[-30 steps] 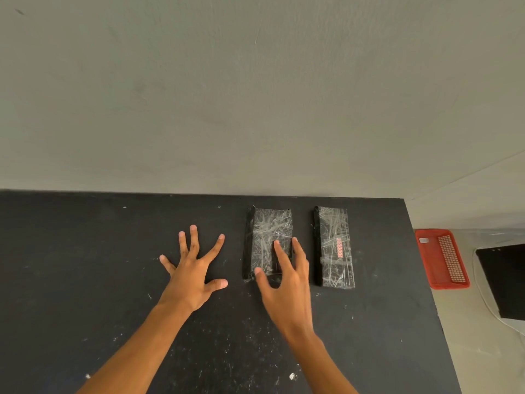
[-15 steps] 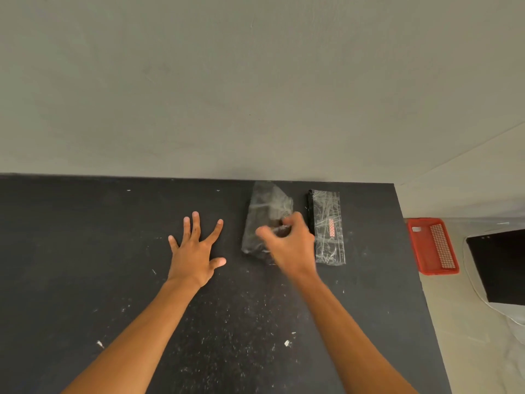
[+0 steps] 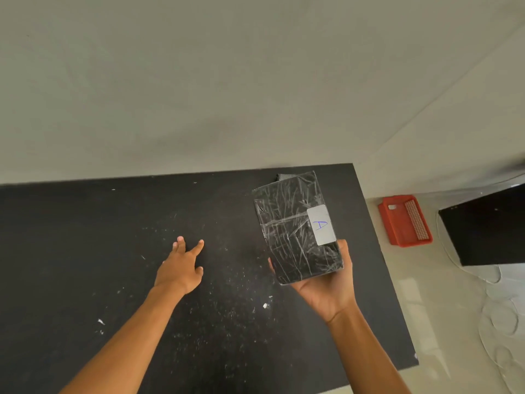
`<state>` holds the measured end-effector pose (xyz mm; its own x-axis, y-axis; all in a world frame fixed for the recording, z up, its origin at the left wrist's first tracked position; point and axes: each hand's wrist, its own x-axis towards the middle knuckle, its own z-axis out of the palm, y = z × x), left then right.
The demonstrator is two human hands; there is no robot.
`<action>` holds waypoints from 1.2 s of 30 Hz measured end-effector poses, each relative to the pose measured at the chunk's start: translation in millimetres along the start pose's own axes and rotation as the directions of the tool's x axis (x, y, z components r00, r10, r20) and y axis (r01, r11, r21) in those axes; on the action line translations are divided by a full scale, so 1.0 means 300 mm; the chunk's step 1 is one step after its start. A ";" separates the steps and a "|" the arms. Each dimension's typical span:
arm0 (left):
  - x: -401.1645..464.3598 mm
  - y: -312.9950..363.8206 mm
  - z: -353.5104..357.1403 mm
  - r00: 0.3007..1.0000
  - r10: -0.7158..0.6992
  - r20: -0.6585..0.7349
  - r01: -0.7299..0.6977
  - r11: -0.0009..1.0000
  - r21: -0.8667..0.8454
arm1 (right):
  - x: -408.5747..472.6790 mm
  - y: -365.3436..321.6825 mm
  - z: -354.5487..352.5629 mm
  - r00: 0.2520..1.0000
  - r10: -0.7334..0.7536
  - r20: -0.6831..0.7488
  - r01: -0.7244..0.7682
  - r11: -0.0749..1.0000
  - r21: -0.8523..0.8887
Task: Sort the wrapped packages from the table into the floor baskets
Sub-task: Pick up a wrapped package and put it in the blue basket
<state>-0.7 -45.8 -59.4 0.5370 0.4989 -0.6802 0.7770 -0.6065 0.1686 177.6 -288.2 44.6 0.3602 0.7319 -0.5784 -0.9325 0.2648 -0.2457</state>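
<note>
Plain grey wall up top, and below it a black bench that's pretty scuffed, with white specks all over it. Left hand is palm-down over the bare bench with the fingers loosely spread, not gripping anything; can't really tell if it's actually touching the surface. Over to its right, the right hand is palm-up, curled around the near end of a black wrapped package, which is lifted off the bench and tilted away. The package is covered in crinkly clear film and has a grey label with a blue "A" on it, right by the thumb. A bit of another dark package peeks out past the held one's far end. Further right of the right hand, a red basket sits on the pale floor, next to some black boxy thing.
</note>
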 end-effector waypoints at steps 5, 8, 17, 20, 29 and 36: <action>-0.007 0.067 -0.008 0.999 -0.037 0.014 0.038 0.997 -0.064 | -0.044 0.008 -0.033 0.989 0.030 0.143 -0.040 0.997 0.066; -0.041 0.141 -0.025 0.999 -0.042 -0.015 0.040 0.988 -0.148 | -0.073 -0.027 -0.045 0.987 -0.017 0.162 0.013 1.000 0.025; -0.234 0.623 -0.066 0.754 0.019 -0.657 -0.370 0.838 -0.401 | -0.312 -0.372 -0.267 0.938 -0.302 -0.169 0.261 0.938 -0.228; -0.255 0.824 -0.002 0.810 0.093 -0.579 -0.394 0.818 -0.420 | -0.431 -0.520 -0.409 0.825 -0.471 -0.313 0.207 0.766 -0.608; -0.351 1.511 0.286 0.867 0.074 -0.493 -0.326 0.833 -0.448 | -0.756 -1.061 -0.827 0.818 -0.473 -0.329 -0.035 0.529 -0.848; -0.313 1.871 0.422 0.879 0.057 -0.473 -0.282 0.863 -0.419 | -0.776 -1.424 -1.033 0.827 -0.444 -0.345 -0.178 0.377 -0.909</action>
<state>343.5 -511.4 8.6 0.6718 0.6971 -0.2506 0.6571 -0.4047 0.6359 500.3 -766.4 43.1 0.7207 0.2710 -0.6380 -0.3910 -0.6011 -0.6970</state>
